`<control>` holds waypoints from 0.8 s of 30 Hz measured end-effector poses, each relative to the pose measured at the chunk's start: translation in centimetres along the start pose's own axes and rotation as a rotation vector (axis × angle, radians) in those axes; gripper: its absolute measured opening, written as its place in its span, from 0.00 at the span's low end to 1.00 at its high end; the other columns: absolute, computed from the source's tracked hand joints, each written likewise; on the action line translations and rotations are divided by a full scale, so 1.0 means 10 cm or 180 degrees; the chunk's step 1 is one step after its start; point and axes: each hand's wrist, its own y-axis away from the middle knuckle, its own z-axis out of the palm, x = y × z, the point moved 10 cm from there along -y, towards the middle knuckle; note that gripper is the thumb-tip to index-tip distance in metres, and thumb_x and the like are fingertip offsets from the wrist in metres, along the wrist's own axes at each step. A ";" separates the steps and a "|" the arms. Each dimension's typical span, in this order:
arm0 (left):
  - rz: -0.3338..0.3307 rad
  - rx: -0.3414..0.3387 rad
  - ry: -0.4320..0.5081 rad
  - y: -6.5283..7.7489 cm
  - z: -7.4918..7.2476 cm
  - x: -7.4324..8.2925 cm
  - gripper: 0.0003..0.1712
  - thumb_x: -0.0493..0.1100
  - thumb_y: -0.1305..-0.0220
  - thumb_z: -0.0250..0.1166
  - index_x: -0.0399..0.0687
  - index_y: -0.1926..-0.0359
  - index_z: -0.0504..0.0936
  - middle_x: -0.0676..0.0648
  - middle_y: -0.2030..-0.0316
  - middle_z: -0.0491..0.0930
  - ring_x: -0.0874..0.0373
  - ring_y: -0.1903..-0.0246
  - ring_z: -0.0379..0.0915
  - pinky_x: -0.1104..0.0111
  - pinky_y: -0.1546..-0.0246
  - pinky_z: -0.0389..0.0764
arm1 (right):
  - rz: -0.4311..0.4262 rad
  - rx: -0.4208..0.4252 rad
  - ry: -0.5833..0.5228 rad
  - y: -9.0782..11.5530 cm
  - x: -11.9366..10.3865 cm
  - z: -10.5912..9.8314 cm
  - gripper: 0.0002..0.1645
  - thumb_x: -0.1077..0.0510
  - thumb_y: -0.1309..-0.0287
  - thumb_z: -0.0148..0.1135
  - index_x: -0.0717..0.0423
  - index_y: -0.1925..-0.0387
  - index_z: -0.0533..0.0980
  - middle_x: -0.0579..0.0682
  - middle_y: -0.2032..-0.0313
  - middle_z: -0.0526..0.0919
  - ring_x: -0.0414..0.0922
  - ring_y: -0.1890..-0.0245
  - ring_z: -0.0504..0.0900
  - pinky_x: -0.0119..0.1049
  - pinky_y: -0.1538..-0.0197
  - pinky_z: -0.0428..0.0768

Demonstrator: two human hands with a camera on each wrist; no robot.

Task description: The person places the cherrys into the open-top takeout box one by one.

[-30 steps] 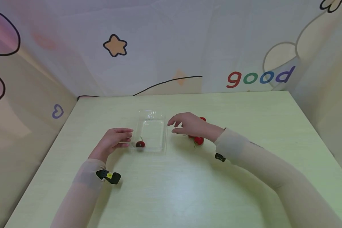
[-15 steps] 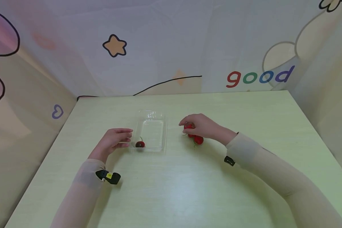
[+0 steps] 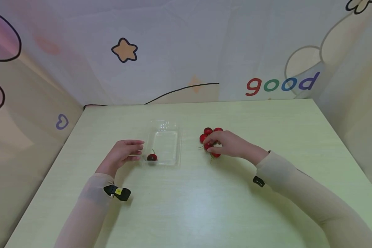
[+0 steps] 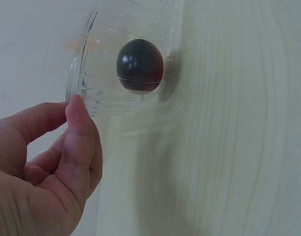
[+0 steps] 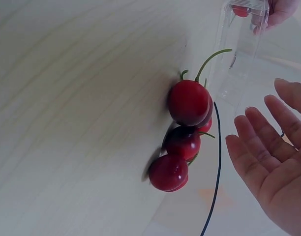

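A clear plastic container [image 3: 166,144] lies on the table with one dark red cherry [image 3: 152,157] in its near left corner. My left hand [image 3: 124,154] is at its left side; in the left wrist view, the thumb and fingertips pinch the container's rim [image 4: 77,73]. To the right of the container is a group of several red cherries [image 3: 208,131], some with green stems. Over this group reaches my right hand [image 3: 227,144], partly covering it. Its fingers are spread and hold nothing in the right wrist view, close to the cherries [image 5: 188,102].
The pale wooden table [image 3: 186,206] carries the container and the cherries. A printed cloth backdrop [image 3: 179,51] rises behind the table and along both sides. A black wrist camera [image 3: 117,193] is strapped to the left sleeve.
My right hand has moved from beside the container rightward and toward me, over the cherries, uncovering those at the back. The left hand, container and cherry inside stay in place.
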 end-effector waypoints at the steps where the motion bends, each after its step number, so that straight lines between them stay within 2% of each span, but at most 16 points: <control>1: 0.0000 -0.0002 0.0002 0.00 0.00 0.00 0.26 0.40 0.23 0.57 0.35 0.29 0.71 0.39 0.42 0.80 0.64 0.62 0.77 0.79 0.62 0.85 | -0.0011 -0.0011 0.0014 0.01 0.00 0.01 0.19 0.59 0.35 0.68 0.58 0.44 0.82 0.54 0.49 0.87 0.54 0.46 0.82 0.51 0.40 0.83; 8: 0.0012 0.0003 0.0004 0.00 -0.01 -0.01 0.26 0.41 0.23 0.57 0.35 0.30 0.71 0.40 0.44 0.81 0.65 0.62 0.77 0.79 0.62 0.85 | -0.0080 -0.0101 0.0114 0.04 0.04 0.06 0.19 0.59 0.35 0.67 0.58 0.43 0.81 0.54 0.46 0.87 0.51 0.47 0.80 0.51 0.41 0.82; 17: 0.0007 0.0015 -0.0019 -0.01 -0.01 -0.02 0.26 0.41 0.23 0.57 0.36 0.30 0.72 0.40 0.43 0.81 0.64 0.62 0.77 0.78 0.62 0.85 | -0.0152 -0.0245 0.0304 0.10 0.07 0.11 0.22 0.63 0.38 0.69 0.58 0.42 0.80 0.55 0.42 0.84 0.55 0.38 0.78 0.52 0.35 0.81; 24: -0.0008 0.0017 -0.0024 -0.02 -0.01 -0.02 0.26 0.42 0.23 0.58 0.37 0.30 0.72 0.39 0.42 0.80 0.64 0.61 0.77 0.79 0.62 0.85 | -0.0176 -0.0299 0.0551 0.10 0.10 0.16 0.23 0.66 0.39 0.69 0.58 0.42 0.81 0.54 0.42 0.85 0.54 0.38 0.80 0.51 0.36 0.82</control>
